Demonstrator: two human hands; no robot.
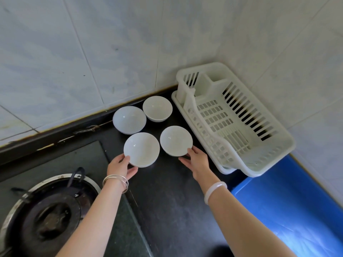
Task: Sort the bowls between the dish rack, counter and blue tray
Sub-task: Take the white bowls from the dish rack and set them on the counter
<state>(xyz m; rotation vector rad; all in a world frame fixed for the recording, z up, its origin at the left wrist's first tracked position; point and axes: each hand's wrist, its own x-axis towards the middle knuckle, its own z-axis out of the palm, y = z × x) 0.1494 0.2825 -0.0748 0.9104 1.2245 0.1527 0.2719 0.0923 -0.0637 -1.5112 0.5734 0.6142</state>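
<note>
Several white bowls stand on the black counter (167, 191). My left hand (120, 166) grips the near left bowl (142, 149) at its near rim, thumb on the rim and fingers under it. My right hand (197, 162) grips the near right bowl (176, 140) the same way at its near right rim. Two more bowls stand behind, a left one (129, 120) and a right one (157, 108), by the wall. The white dish rack (235, 119) to the right holds nothing. A blue tray (289, 204) lies at the near right.
A gas stove with a black burner (50, 217) fills the near left of the counter. Tiled walls close the corner behind the bowls and behind the rack. The rack's near end overlaps the blue tray's far edge.
</note>
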